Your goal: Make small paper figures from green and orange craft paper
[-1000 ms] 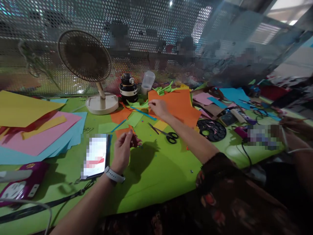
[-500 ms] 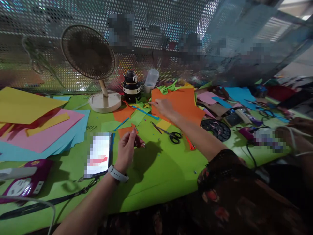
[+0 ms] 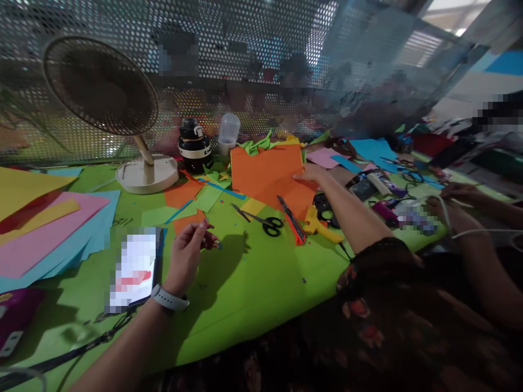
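Note:
My left hand (image 3: 192,247), with a pale watch band at its wrist, is above the green table, right of a phone (image 3: 137,269). Its fingers are curled with thumb and fingertips together; anything small between them cannot be made out. My right hand (image 3: 309,175) reaches over the right edge of a large orange paper sheet (image 3: 265,174), its visible fingers stretched out and nothing seen in them. Closer to me lie black-handled scissors (image 3: 272,225), a red utility knife (image 3: 293,223) and a yellow glue gun (image 3: 322,227). Orange and green paper pieces (image 3: 210,198) lie beyond my left hand.
A fan (image 3: 147,174), a black bottle (image 3: 195,149) and a clear cup (image 3: 229,133) stand along the perforated metal screen. Coloured sheets (image 3: 65,234) are stacked at left, near a purple device (image 3: 18,318). At right, another person's hands (image 3: 451,209) are near a white cord.
My right hand has moved right across the orange sheet, away from the green scraps. The view has turned right, and the glue gun now shows. My left hand keeps its curled pose.

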A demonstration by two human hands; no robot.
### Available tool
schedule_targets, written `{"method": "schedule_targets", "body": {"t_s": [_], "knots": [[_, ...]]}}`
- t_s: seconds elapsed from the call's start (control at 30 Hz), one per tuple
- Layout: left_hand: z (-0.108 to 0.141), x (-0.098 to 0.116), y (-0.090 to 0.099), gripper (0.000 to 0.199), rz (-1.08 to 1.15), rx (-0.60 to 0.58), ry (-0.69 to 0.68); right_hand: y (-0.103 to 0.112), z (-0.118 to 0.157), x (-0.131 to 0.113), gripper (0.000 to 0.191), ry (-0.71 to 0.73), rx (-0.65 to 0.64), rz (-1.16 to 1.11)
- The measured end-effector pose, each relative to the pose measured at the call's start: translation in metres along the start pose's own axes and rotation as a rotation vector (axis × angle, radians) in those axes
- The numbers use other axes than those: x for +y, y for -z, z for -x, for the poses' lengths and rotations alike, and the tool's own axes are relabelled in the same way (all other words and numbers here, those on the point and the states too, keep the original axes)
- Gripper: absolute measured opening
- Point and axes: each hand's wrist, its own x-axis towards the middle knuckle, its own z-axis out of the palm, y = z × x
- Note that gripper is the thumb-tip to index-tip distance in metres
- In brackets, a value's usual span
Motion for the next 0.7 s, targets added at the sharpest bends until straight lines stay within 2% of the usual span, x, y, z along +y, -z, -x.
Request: {"method": "schedule_targets", "body": {"t_s": [0.13,0.23,0.33,0.43,0.57,0.63,0.7], "knots": [[-0.003,-0.003,0.002,0.022,-0.011,0.010,-0.003,-0.009,-0.007,0.008,0.032,-0.053,0.055,0.005],[-0.004,-0.004,0.002,0.022,-0.017,0.008,-0.010,-0.008,-0.012,0.009,0.021,-0.023,0.148,-0.024],[-0.004,-0.004,0.003,0.025,-0.036,0.001,-0.013,-0.001,-0.015,0.008,0.014,0.004,0.291,-0.071],[-0.003,-0.003,0.002,0.026,-0.039,0.002,-0.018,0.010,-0.018,0.007,0.018,-0.019,0.478,-0.117],[-0.003,0.002,0.001,0.031,-0.032,0.011,-0.046,0.026,-0.025,0.009,0.013,0.027,0.829,-0.423],[-0.003,0.006,0.001,0.038,-0.012,0.036,-0.065,0.031,-0.026,0.007,0.015,0.055,0.903,-0.558],[-0.004,0.009,0.002,0.042,0.021,0.079,-0.108,0.031,-0.023,0.003,0.019,0.071,0.906,-0.656]]}}
